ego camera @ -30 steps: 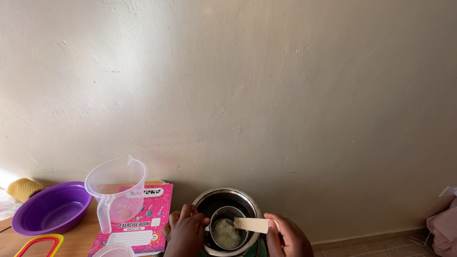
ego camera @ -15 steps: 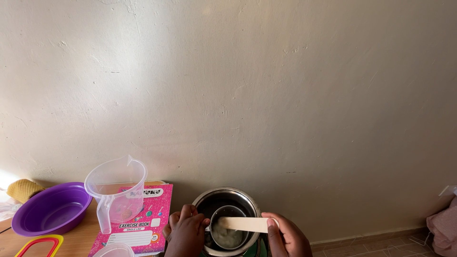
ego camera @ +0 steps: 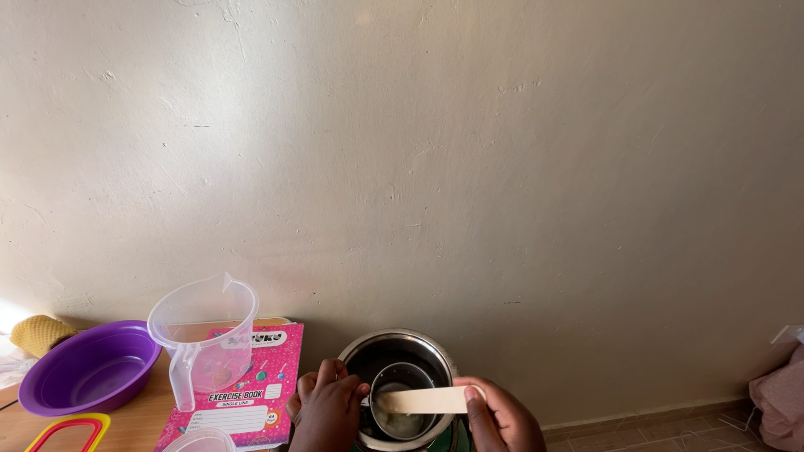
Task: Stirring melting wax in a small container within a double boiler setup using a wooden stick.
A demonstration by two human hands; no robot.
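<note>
**K:** Stick's shifted. Flat wooden stick (ego camera: 423, 400) now lies nearly level across the small inner cup (ego camera: 400, 402), its left end out over the cup's pale contents; a second ago it sat shorter and further right, near the cup's edge.

**M:** Who's holding it?

**K:** Right hand (ego camera: 501, 418), lower centre of frame. Thumb pressed on top of the stick's right end, remaining fingers curled under it, so a pinch grip.

**M:** Left hand?

**K:** Left hand (ego camera: 327, 412) is just left of it, fingers bent and bunched against the near-left rim of the steel pot (ego camera: 398, 381). Looks like it's gripping the cup's handle or the rim; can't tell which. It hasn't moved.

**M:** So what does the change mean?

**K:** My read: stirring or scraping whatever's in the cup, stroke reaching leftward. Cup sits inside the pot, double-boiler style.

**M:** Surroundings?

**K:** Left of the pot: pink exercise book (ego camera: 243, 393) with a clear plastic jug (ego camera: 203, 333) standing on it. Further left, purple bowl (ego camera: 88, 367), yellow sponge (ego camera: 35, 333) behind it. Red-and-yellow frame (ego camera: 71, 428) in the bottom-left corner. Plain wall (ego camera: 469, 151) fills the upper frame.
</note>
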